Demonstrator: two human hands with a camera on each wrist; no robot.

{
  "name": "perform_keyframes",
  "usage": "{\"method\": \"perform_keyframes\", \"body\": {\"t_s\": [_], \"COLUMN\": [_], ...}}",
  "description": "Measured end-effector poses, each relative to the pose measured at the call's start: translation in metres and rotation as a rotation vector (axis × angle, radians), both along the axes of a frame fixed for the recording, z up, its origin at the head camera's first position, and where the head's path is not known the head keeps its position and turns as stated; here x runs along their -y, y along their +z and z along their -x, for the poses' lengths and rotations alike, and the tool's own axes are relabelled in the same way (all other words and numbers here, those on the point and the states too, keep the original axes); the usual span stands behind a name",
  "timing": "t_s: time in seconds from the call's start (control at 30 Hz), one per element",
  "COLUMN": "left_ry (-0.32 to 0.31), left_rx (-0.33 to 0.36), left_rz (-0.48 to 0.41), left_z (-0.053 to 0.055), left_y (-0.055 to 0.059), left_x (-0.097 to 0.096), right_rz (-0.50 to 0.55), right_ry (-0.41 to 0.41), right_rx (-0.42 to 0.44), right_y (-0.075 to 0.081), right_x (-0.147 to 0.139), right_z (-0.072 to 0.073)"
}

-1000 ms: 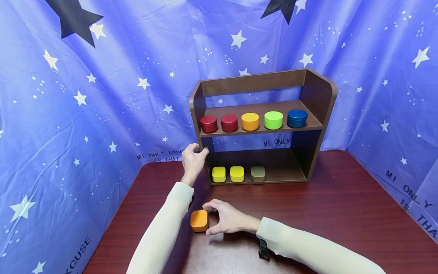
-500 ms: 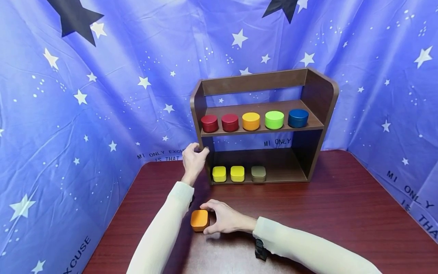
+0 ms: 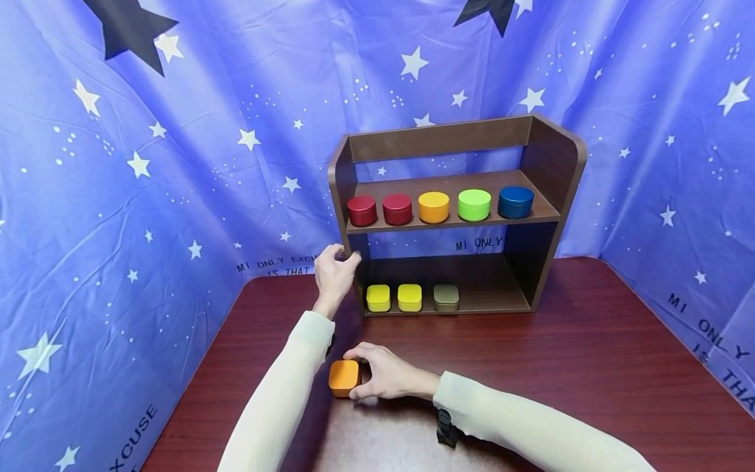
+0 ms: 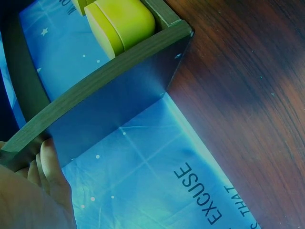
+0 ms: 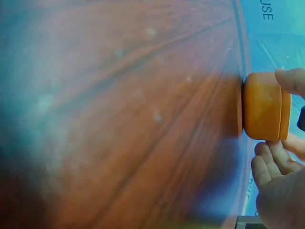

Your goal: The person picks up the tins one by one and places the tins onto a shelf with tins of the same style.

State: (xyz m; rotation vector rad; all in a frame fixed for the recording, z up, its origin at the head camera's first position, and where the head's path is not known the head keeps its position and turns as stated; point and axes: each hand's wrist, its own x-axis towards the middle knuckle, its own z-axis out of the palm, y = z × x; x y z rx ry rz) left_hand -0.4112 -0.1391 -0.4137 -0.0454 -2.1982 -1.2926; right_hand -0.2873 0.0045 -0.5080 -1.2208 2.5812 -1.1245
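An orange square tin [image 3: 343,375] with rounded corners sits on the table near the front. My right hand [image 3: 389,375] pinches it from the right, fingertips at the far side and thumb at the near side. In the right wrist view the digits lie on opposite sides of the tin's lid [image 5: 285,117]. My left hand [image 3: 334,278] grips the left side panel of a brown two-tier shelf [image 3: 439,141]. In the left wrist view its fingers curl round the panel's edge [image 4: 90,90], partly hidden.
On the upper tier stand round tins: two red, one orange [image 3: 433,207], one green and one blue [image 3: 516,202]. The lower tier bears two yellow square tins [image 3: 378,298] and an olive one [image 3: 445,298]. A starry blue cloth [image 3: 283,131] surrounds the dark red table [image 3: 590,354].
My right hand has shifted slightly left, its fingers and thumb coming in onto the orange tin. The left hand stays on the shelf panel.
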Motion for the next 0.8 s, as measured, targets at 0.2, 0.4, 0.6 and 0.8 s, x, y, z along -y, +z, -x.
{"method": "perform_keyframes", "body": {"t_s": [0.2, 0.4, 0.6, 0.8], "left_ry": [0.001, 0.003, 0.004, 0.005], "left_rx": [0.004, 0.009, 0.018, 0.013], "left_rz": [0.004, 0.007, 0.005, 0.008], "left_z": [-0.0001, 0.0004, 0.0005, 0.0017], "left_y": [0.0009, 0.0002, 0.0005, -0.0003], "left_x": [0.0002, 0.0008, 0.0007, 0.0007], "right_rz": [-0.002, -0.014, -0.012, -0.017], "right_ry": [-0.008, -0.014, -0.020, -0.015], "right_rx": [-0.001, -0.006, -0.009, -0.025], "right_y": [-0.0004, -0.0019, -0.0009, -0.0001], "right_x": [0.0015, 0.0036, 0.0050, 0.0055], "right_z": [0.0004, 0.0006, 0.0004, 0.0001]}}
